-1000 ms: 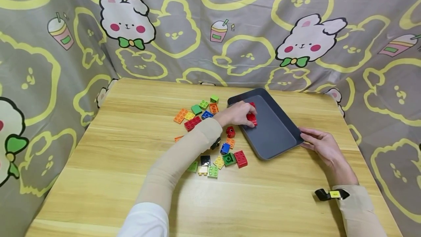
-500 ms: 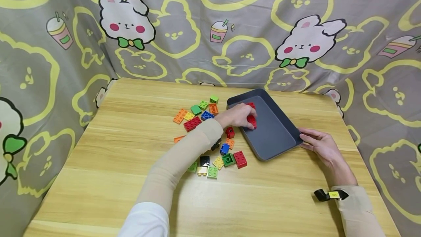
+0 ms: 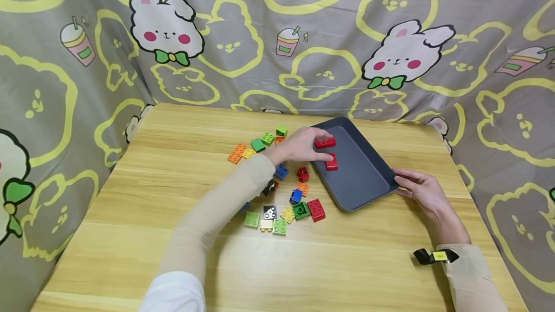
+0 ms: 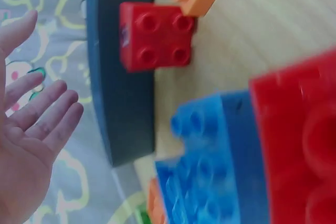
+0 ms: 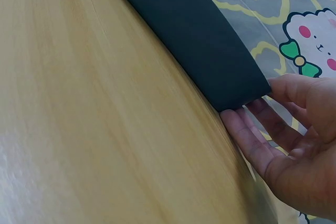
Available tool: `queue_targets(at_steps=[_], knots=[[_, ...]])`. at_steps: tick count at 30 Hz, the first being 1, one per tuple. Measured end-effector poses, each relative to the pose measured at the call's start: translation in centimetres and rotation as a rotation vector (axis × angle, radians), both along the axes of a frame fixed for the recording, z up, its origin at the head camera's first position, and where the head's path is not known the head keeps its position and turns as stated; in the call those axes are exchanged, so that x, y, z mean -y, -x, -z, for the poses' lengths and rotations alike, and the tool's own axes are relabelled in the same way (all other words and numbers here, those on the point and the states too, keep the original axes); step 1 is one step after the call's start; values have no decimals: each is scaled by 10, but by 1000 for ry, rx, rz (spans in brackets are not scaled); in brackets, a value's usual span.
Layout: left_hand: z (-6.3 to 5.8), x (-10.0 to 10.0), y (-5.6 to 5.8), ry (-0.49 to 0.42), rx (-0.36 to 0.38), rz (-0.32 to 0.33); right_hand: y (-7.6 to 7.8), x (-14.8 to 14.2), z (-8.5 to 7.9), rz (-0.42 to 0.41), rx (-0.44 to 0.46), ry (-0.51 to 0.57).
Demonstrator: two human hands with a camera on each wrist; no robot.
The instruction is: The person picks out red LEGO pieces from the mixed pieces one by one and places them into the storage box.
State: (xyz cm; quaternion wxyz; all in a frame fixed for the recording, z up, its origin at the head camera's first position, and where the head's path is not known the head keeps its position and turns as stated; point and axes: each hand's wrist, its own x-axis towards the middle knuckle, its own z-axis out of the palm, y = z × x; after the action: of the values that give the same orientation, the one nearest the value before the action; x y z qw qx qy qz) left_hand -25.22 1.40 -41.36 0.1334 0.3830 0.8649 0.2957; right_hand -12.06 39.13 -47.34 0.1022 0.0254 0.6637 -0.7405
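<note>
Over the left side of the dark grey tray, my left hand has thumb and fingers spread apart. Two red building bricks lie inside the tray beside it: a long brick near the fingers and a shorter brick by the thumb tip. In the left wrist view the left hand has extended fingers and a bare palm. At the tray's right corner my right hand holds the rim. The right wrist view shows its fingers around that corner of the tray.
Left of the tray, loose bricks lie scattered on the wooden table. Among them are a red brick, a dark green brick, a blue brick and an orange brick. A patterned curtain hangs behind the table.
My left hand has let go of the red bricks, spread its fingers and drawn slightly left. Both bricks now show in the tray. My right hand keeps its place at the corner.
</note>
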Motion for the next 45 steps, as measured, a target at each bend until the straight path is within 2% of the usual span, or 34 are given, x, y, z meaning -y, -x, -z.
queue_targets(at_steps=[4, 10, 16, 22, 25, 32, 39, 45], knots=[[-12, 20, -3, -67, 19, -48, 0, 0, 0, 2, -2, -12], [-24, 53, -9, -154, -25, -103, 1, 1, 0, 2, 0, -20], [-33, 86, -17, -199, -60, -144, 0, 1, -1, 1, -3, 2], [-37, 114, -31, -198, -38, -207, 0, 1, -1, -3, 0, 0], [-34, 126, -38, -207, -41, -236, 1, 0, -1, -4, -1, 3], [-19, 156, -51, -213, -58, -235, 1, 0, 0, -6, -8, 18], [-4, 174, -62, -119, -12, -351, 1, 0, -1, -3, -7, 9], [13, 178, -66, -51, -18, -428, 1, 0, 0, -2, -1, -2]])
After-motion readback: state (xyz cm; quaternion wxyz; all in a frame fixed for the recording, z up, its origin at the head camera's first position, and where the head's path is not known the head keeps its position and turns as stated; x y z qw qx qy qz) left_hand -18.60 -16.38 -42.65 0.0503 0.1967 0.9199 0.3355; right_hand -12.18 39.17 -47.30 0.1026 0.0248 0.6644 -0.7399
